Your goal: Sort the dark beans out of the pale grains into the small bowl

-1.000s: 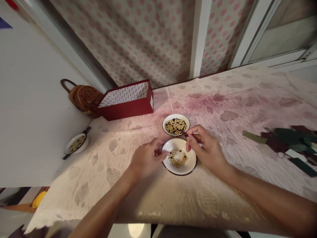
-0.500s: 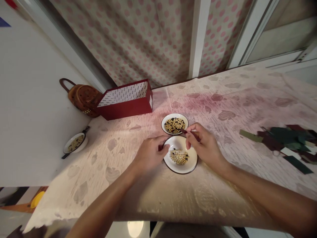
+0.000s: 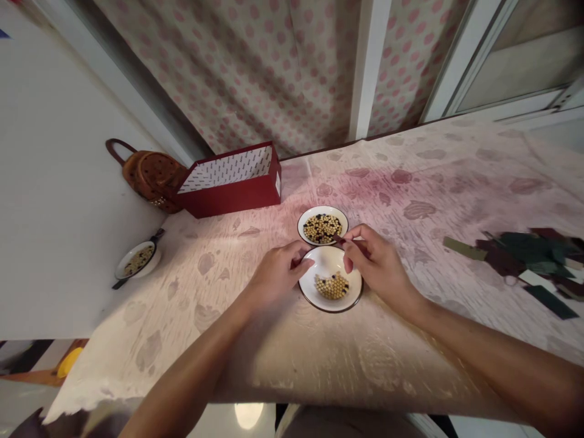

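1. Right hand point(image 3: 378, 267): closed, with a slim dark-red implement point(image 3: 349, 242) gripped between thumb and fingers; its tip is held over the lower right rim of the upper dish.
2. Left hand point(image 3: 278, 283): loosely curled, with the fingers laid over the upper left rim of the lower dish. A small dark patch is seen beneath the fingers; whether anything is gripped cannot be told.
3. Lower dish point(image 3: 332, 260): white, with a dark rim, placed at centre frame between the 2 hands. A cluster of pale yellow and dark round beads point(image 3: 331, 286) is held in its lower half.
4. Upper dish point(image 3: 323, 208): white, with a dark rim, placed just beyond the lower dish. It is filled with pale yellow and dark round beads point(image 3: 322, 228).
5. Small white pan point(image 3: 150, 264): dark-handled, containing similar beads; found at left of frame.
6. Red box point(image 3: 232, 198): open, with a patterned white lining; placed at upper left of centre.
7. Brown perforated bag point(image 3: 148, 176): fitted with a loop handle; located just beside the red box, at the left.
8. Dark green and maroon paper strips point(image 3: 524, 258): piled at right of frame.
9. Surface point(image 3: 378, 365): covered with a pink-stained, leaf-patterned cloth, on which items 3, 4, 6 and 8 are carried.
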### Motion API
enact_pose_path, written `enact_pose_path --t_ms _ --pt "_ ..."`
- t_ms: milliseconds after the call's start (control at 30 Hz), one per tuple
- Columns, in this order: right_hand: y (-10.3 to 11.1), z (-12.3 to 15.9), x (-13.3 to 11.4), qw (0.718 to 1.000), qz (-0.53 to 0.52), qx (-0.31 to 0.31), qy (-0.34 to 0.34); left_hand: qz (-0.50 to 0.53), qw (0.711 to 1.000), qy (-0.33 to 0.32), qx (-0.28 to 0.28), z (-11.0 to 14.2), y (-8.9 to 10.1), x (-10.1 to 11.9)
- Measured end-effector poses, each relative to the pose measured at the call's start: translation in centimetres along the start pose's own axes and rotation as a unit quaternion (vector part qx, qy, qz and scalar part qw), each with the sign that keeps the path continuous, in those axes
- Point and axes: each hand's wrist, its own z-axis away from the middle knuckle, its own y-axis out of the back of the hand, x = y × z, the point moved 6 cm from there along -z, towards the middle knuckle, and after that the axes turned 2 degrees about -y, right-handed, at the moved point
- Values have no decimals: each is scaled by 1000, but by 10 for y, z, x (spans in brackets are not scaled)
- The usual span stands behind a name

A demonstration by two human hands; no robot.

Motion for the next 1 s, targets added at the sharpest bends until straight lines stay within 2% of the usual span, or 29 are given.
enact_pose_path --t_ms 433,500,567,633,667,767,867,1000 --pt "-5 1 2 999 -17 -34 -12 -8 999 -27 -20 -8 1 0" --pt "-5 1 2 999 -17 -29 -10 -29 1000 -5 -2 -6 4 -1" --pt "-3 1 1 1000 -16 -21 -10 -64 997 7 41 -2 9 3" --pt "-2 0 0 1000 -15 -15 -9 -105 992 -19 74 3 14 14" --pt "-2 0 0 1000 -16 -14 -7 -124 989 -42 71 5 13 21" --pt "-1 1 -2 1000 -21 -15 0 -174 979 -103 -13 10 -3 39" --pt "0 2 -3 1000 -17 -14 2 -226 962 -117 -96 9 -20 44" --pt "0 3 -5 1000 -7 -11 5 -257 950 -118 -128 3 -31 43"
